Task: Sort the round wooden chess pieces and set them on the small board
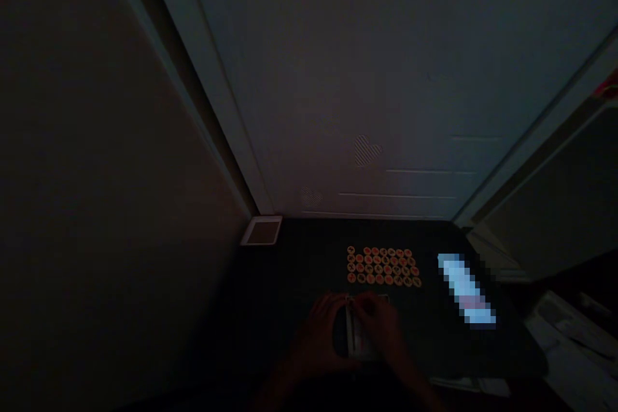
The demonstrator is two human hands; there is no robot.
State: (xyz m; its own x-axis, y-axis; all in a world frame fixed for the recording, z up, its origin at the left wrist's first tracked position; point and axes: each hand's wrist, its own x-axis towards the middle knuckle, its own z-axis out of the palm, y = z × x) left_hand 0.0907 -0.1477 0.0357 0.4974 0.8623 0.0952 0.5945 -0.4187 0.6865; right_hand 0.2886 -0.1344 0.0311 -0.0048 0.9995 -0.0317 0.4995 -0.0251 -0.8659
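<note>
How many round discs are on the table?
31 discs: seven in the farthest row, eight in each of three nearer rows. The left hand and right hand may hide more.

Discs (383,260) block R hand (379,320) fwd, free gap twd bright obj (466,290).

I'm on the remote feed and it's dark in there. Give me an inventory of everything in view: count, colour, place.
Round discs: about 31, tan with red or dark marks, four rows on the table
Table: one, dark, under the discs
Pixelated item: one, bright pale blue, right side of the table
Flat square item: one, brown with pale rim, far left corner
Panel: one, grey, behind the table, with two heart patterns
Papers: count unclear, pale, lower right
Red item: one, right edge, unclear
Box: one, whitish, between the hands
Left hand: one, shadowed, around the box's left side
Right hand: one, shadowed, over the box's right side
</note>
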